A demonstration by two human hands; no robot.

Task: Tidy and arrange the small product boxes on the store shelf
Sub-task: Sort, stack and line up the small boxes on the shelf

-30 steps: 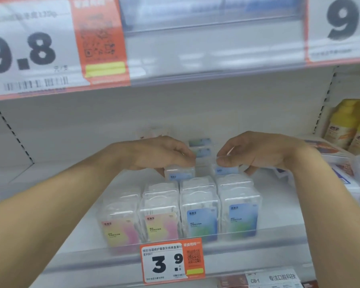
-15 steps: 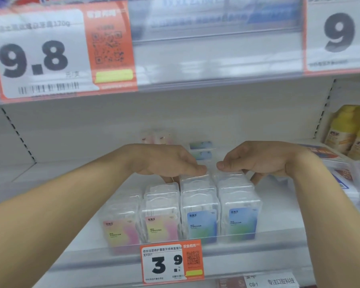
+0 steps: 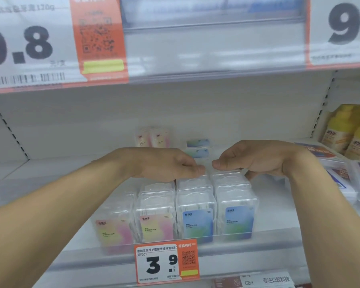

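Curled over the far ends of the box rows (image 3: 195, 206), our left hand (image 3: 166, 165) and right hand (image 3: 256, 157) press on the clear tops, presumably squaring them toward the shelf's (image 3: 71, 196) near lip; whether either actually grasps a box, we cannot tell.

Four rows of small boxes (image 3: 195, 217) are set side by side at the front edge of the shelf (image 3: 71, 183). Behind them, near the back wall, a few more boxes (image 3: 153, 137) are placed. Bottles (image 3: 349, 132) are found at the far right.
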